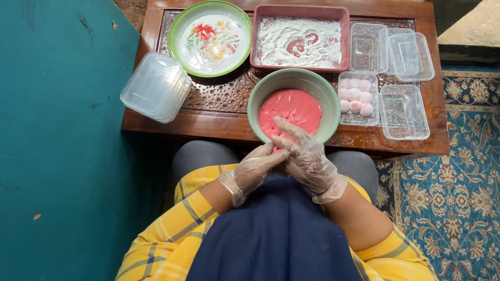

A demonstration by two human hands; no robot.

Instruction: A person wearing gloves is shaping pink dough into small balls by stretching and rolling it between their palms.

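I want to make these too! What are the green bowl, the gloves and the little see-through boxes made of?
Green bowl: probably enamelled metal or melamine; glossy, thin rim. Gloves, on left hand and right hand: thin clear plastic, crinkled. Boxes: clear hard plastic, shiny.

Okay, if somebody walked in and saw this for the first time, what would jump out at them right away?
Probably the green bowl of bright pink dough at the table's near edge, with the gloved left hand and right hand pressed together just below it. Behind it sits a reddish tray dusted with white flour, beside a flowered plate. To the bowl's right, a clear container holds small pale pink balls.
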